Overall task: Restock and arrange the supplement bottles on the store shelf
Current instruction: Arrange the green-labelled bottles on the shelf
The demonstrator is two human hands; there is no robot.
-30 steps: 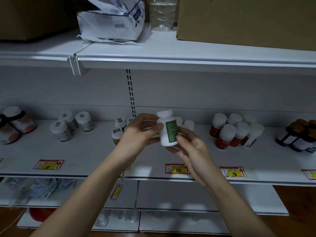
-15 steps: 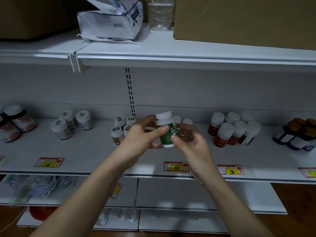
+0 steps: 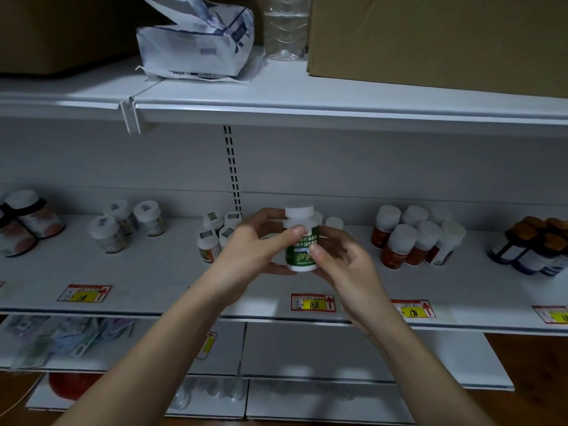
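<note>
A white supplement bottle with a green label and white cap (image 3: 299,253) is held upright just above the middle shelf (image 3: 153,272), its label facing me. My left hand (image 3: 255,247) grips it from the left, thumb across the label's top. My right hand (image 3: 341,259) holds it from the right, thumb on the label. Behind it stand more white-capped bottles (image 3: 334,223), partly hidden. A cluster of small white bottles (image 3: 215,235) sits just left of my hands.
Red-labelled bottles (image 3: 412,238) stand to the right, dark bottles with orange caps (image 3: 534,247) at the far right, small bottles (image 3: 129,226) and dark jars (image 3: 27,222) to the left. Price tags (image 3: 313,302) line the shelf edge. A cardboard box (image 3: 430,41) and torn package (image 3: 196,38) sit on the top shelf.
The bottle has been turned between both hands, so its green label now faces me, and it sits lower, closer to the shelf. My hands moved forward with it.
</note>
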